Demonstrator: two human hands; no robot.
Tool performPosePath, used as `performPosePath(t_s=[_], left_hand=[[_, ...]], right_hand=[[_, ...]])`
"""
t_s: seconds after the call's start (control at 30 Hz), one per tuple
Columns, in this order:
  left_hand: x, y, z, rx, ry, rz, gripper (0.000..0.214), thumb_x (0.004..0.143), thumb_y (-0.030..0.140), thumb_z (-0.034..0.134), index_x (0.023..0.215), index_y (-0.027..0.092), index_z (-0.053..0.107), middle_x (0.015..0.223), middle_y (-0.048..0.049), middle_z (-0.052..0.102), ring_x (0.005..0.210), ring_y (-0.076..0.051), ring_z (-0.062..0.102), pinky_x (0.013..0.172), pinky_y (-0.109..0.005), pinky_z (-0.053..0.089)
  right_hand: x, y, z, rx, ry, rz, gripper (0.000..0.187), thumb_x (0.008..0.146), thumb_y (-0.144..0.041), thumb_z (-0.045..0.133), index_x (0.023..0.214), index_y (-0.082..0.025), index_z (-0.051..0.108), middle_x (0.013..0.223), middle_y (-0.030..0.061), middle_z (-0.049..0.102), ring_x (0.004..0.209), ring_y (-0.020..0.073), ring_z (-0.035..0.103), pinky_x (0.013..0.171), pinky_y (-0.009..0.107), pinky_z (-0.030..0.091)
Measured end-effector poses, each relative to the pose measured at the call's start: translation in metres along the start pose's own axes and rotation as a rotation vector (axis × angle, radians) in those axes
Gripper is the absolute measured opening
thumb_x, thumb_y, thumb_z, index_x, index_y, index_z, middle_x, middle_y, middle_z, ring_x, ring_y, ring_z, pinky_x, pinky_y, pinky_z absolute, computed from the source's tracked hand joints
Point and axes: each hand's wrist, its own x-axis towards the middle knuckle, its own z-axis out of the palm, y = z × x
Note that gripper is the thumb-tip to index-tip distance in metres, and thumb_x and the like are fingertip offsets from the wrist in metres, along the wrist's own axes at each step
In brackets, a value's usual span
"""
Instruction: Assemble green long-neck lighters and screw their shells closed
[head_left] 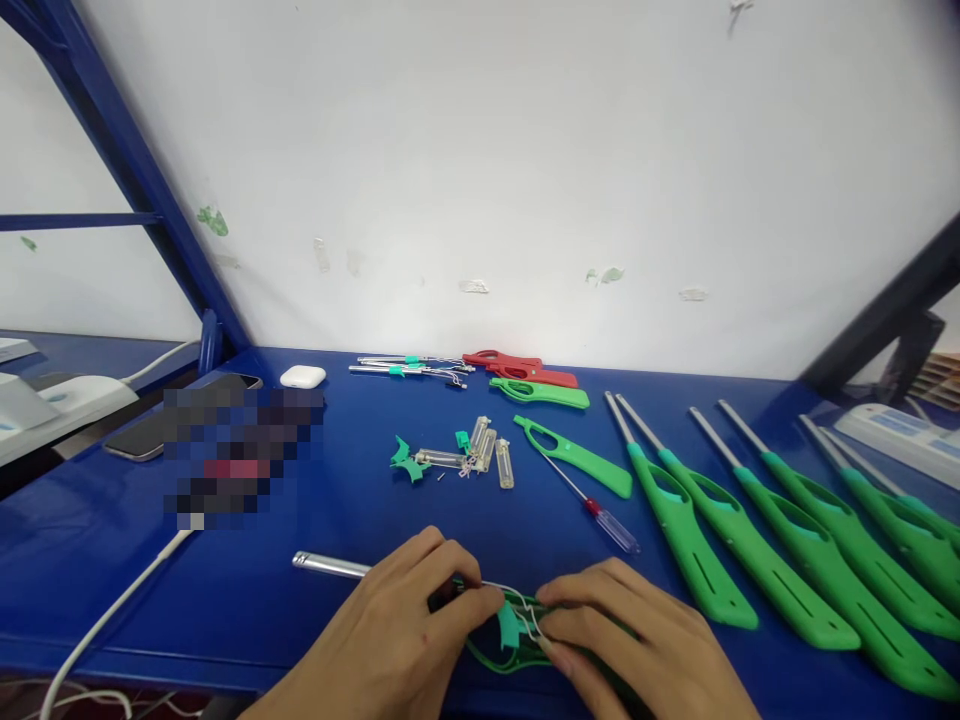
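Observation:
Near the table's front edge, an opened green gas lighter half-shell (499,660) lies between my hands. A teal trigger (510,627) and thin white wires (531,618) show inside it. Its metal tube (330,565) sticks out to the left, beyond my left hand (409,620). That hand is closed on the lighter, thumb and index finger beside the trigger. My right hand (637,630) is closed over the shell's handle end, its fingertips pinching at the white wires. The fingers hide much of the shell's inside.
Clear fuel tanks (484,452) and teal triggers (409,460) lie mid-table. Behind are metal tubes (409,368), red shells (532,372) and a green shell (540,392). A screwdriver (611,525) touches another green shell (585,463). Several assembled lighters (697,540) lie right; a phone (142,435) left.

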Motion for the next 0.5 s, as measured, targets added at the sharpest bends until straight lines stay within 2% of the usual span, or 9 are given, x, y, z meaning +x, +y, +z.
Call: performPosePath(t_s=[0.1, 0.17, 0.3, 0.5], left_hand=[[0.0014, 0.0021, 0.0000, -0.042, 0.044, 0.005, 0.020, 0.106, 0.014, 0.056, 0.117, 0.022, 0.070, 0.105, -0.0040, 0.069, 0.091, -0.021, 0.063, 0.086, -0.037, 0.060], [0.0018, 0.0020, 0.0001, -0.058, 0.048, 0.018, 0.015, 0.106, 0.019, 0.061, 0.117, 0.023, 0.070, 0.104, -0.0028, 0.069, 0.091, -0.021, 0.064, 0.088, -0.036, 0.061], [0.0020, 0.0023, -0.0012, -0.045, 0.027, -0.013, 0.014, 0.105, 0.015, 0.062, 0.112, 0.023, 0.071, 0.102, -0.0022, 0.069, 0.091, -0.020, 0.064, 0.087, -0.035, 0.061], [0.0014, 0.0046, -0.0013, -0.030, 0.101, 0.024, 0.010, 0.105, 0.022, 0.067, 0.114, 0.022, 0.073, 0.101, -0.0034, 0.070, 0.087, -0.019, 0.063, 0.082, -0.033, 0.061]], right_hand=[[0.0003, 0.0003, 0.0000, 0.016, 0.007, -0.012, 0.012, 0.103, -0.017, 0.068, 0.107, -0.028, 0.072, 0.105, -0.0014, 0.079, 0.086, 0.0147, 0.074, 0.078, 0.025, 0.061], [0.0005, 0.0000, -0.0001, 0.027, 0.007, 0.004, 0.012, 0.103, -0.017, 0.068, 0.106, -0.028, 0.072, 0.105, -0.0014, 0.079, 0.087, 0.0148, 0.074, 0.078, 0.025, 0.060], [0.0011, -0.0013, -0.0014, 0.036, 0.005, 0.037, 0.009, 0.102, -0.018, 0.070, 0.101, -0.027, 0.070, 0.104, -0.0004, 0.078, 0.089, 0.0153, 0.076, 0.081, 0.024, 0.061], [0.0000, -0.0018, -0.0013, 0.030, 0.008, 0.039, 0.008, 0.104, -0.020, 0.067, 0.100, -0.027, 0.069, 0.103, 0.0010, 0.078, 0.089, 0.0164, 0.077, 0.081, 0.024, 0.062]])
